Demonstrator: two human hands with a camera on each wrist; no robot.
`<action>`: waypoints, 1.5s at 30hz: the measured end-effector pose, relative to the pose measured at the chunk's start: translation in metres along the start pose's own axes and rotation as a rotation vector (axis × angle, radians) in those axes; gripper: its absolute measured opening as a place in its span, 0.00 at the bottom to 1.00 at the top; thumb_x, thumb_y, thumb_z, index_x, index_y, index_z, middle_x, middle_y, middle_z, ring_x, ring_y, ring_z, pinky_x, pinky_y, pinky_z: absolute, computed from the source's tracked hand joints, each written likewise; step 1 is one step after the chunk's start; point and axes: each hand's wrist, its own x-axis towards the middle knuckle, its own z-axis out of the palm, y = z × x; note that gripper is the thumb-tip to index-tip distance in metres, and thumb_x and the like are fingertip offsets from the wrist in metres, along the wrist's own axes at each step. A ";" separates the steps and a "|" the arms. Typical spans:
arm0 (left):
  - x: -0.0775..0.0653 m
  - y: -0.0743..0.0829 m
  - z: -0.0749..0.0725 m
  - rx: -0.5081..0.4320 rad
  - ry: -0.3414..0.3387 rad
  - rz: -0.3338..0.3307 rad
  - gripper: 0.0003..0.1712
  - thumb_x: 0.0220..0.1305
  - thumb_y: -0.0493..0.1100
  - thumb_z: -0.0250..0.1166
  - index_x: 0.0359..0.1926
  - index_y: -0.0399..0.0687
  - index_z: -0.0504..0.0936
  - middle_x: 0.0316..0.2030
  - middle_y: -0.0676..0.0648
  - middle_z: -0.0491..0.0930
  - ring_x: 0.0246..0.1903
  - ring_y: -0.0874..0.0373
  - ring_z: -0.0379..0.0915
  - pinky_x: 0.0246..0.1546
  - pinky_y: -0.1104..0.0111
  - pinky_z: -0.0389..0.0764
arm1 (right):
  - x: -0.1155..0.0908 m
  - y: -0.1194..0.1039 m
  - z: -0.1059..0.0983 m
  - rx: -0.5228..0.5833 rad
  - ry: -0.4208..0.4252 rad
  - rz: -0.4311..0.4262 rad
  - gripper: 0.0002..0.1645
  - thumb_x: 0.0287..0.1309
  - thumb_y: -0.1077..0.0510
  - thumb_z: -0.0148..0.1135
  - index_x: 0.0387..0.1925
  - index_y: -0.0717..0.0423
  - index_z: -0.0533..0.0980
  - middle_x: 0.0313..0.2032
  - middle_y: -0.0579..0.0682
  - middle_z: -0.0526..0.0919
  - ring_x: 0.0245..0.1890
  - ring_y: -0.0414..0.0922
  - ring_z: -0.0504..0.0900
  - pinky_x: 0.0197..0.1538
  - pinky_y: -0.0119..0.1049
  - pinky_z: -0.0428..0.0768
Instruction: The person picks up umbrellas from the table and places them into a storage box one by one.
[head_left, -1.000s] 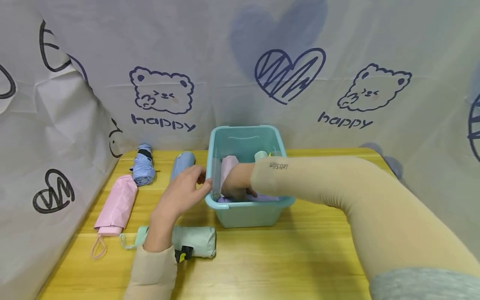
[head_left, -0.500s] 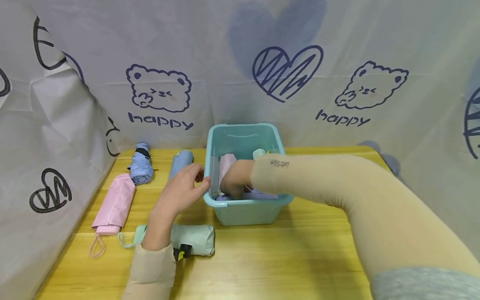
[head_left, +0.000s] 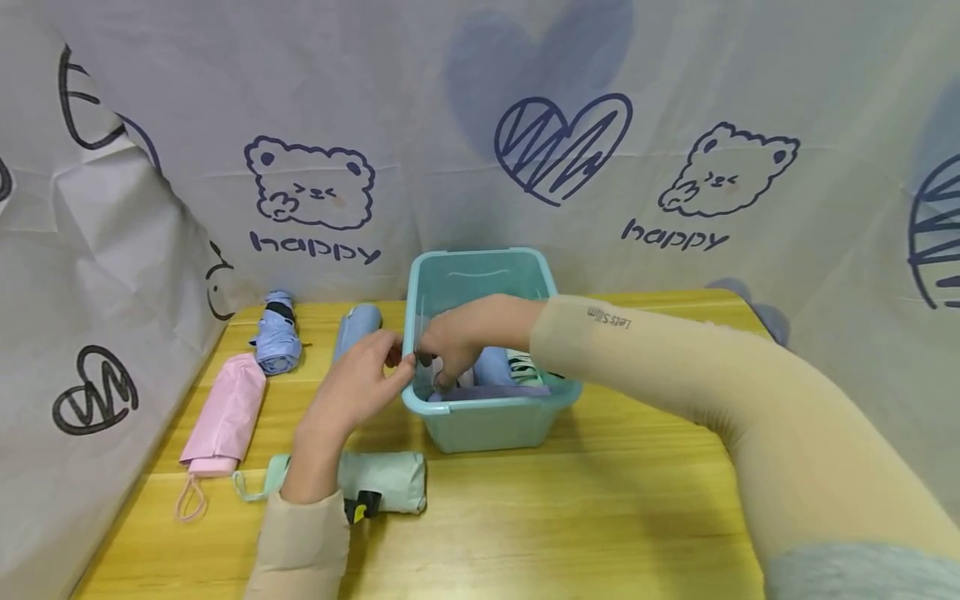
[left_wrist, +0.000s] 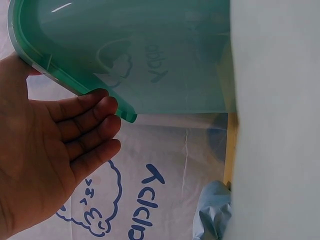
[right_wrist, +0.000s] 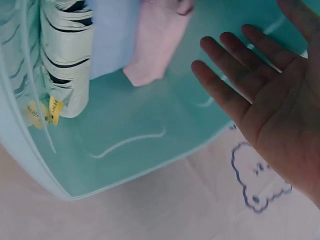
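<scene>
My right hand (head_left: 457,333) is at the upper left of a teal plastic bin (head_left: 487,429), over the folded umbrellas inside. In the right wrist view its fingers (right_wrist: 225,95) are spread and hold nothing. Side by side in the bin lie a pink umbrella (right_wrist: 162,40), a blue umbrella (right_wrist: 114,37) and a pale green one with black stripes (right_wrist: 67,55). Along the bin's near wall lies a purple umbrella (head_left: 495,392). My left hand (head_left: 352,383) touches the bin's left rim; in the left wrist view its fingers (left_wrist: 92,130) are relaxed, tips at the rim.
On the wooden table (head_left: 525,517), left of the bin, lie a pink umbrella (head_left: 225,412), a light blue umbrella (head_left: 277,337) and another blue umbrella (head_left: 357,327). A mint green umbrella (head_left: 386,479) lies under my left wrist. A printed cloth (head_left: 435,167) hangs right behind the bin.
My right hand has risen from deep in the bin and shifted left, towards the left wall. The blue and striped umbrellas inside now show. My left hand stays at the rim.
</scene>
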 end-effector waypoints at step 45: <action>-0.001 0.002 0.001 0.019 0.007 -0.009 0.15 0.71 0.49 0.57 0.46 0.42 0.80 0.42 0.46 0.79 0.42 0.50 0.75 0.47 0.56 0.79 | -0.113 0.051 0.116 0.515 1.185 0.205 0.33 0.69 0.54 0.67 0.72 0.56 0.71 0.74 0.54 0.69 0.75 0.55 0.65 0.75 0.56 0.63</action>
